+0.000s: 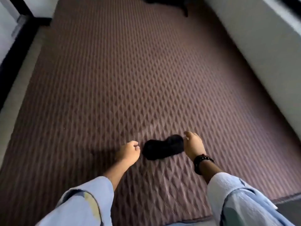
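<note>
A small bundle of black cloth [162, 149] lies on a brown quilted mattress [130, 79], near its front end. My left hand [128, 151] hovers just left of the bundle with its fingers curled and nothing in them. My right hand [193, 145] is at the bundle's right end, fingers bent downward beside it; whether it touches the cloth I cannot tell. A dark beaded bracelet [201, 160] sits on my right wrist. Both arms wear light blue sleeves.
A pale wall [260, 54] runs along the mattress's right side. More dark cloth [166, 2] lies at the far end of the mattress. A pale strip of floor [14, 103] and a dark frame [9, 46] border the left.
</note>
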A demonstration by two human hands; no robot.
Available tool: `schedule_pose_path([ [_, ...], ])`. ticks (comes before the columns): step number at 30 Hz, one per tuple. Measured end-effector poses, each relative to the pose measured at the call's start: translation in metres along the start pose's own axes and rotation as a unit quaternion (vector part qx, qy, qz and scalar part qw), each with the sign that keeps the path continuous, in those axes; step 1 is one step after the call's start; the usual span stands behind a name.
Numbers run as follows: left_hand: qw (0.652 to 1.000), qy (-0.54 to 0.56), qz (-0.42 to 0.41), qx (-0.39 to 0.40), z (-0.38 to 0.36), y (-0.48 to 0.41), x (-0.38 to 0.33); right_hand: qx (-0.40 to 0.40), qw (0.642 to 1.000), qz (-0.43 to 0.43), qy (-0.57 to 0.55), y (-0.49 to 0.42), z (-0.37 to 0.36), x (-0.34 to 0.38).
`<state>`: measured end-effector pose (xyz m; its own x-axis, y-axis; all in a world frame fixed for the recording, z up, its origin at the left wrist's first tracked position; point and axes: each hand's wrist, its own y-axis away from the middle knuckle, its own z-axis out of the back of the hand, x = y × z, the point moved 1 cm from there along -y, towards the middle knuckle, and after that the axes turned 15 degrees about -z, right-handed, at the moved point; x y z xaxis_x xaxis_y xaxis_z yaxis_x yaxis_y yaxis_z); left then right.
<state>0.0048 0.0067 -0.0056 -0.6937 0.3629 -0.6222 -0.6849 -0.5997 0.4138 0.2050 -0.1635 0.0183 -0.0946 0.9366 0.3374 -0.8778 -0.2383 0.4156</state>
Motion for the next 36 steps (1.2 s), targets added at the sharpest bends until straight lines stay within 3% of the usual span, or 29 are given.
schedule_pose_path([
  [4,0.989,0.132,0.058,-0.013,-0.057,-0.028,0.035,0.056,0.996,-0.067,0.03,-0.046,-0.035,-0.022],
  [7,0.976,0.2,0.073,-0.043,-0.077,-0.037,0.037,0.079,0.995,-0.051,0.034,-0.065,-0.049,-0.04],
  [14,0.953,0.282,0.108,-0.022,-0.075,-0.05,0.02,0.153,0.985,-0.048,-0.063,-0.089,-0.054,-0.065],
  [18,0.977,0.185,-0.029,-0.1,-0.056,-0.051,0.016,0.129,0.983,0.004,-0.133,-0.088,-0.039,-0.063],
  [20,0.972,0.138,-0.12,-0.145,-0.048,-0.044,0.009,0.069,0.983,0.063,-0.156,-0.083,-0.028,-0.059],
  [23,0.952,0.056,-0.228,-0.195,-0.05,-0.038,0.01,-0.033,0.977,0.179,-0.111,-0.071,-0.025,-0.061],
  [25,0.953,0.011,-0.234,-0.19,-0.062,-0.036,0.022,-0.039,0.972,0.223,-0.063,-0.064,-0.037,-0.071],
  [29,0.967,-0.001,-0.169,-0.189,-0.087,-0.027,0.035,0.021,0.975,0.219,0.03,-0.05,-0.064,-0.1],
  [33,0.97,0.052,-0.009,-0.237,-0.089,-0.02,0.026,-0.069,0.969,0.236,0.032,-0.031,-0.073,-0.097],
  [36,0.978,0.04,0.073,-0.19,-0.088,-0.021,0.01,-0.048,0.954,0.275,0.109,-0.017,-0.087,-0.074],
])
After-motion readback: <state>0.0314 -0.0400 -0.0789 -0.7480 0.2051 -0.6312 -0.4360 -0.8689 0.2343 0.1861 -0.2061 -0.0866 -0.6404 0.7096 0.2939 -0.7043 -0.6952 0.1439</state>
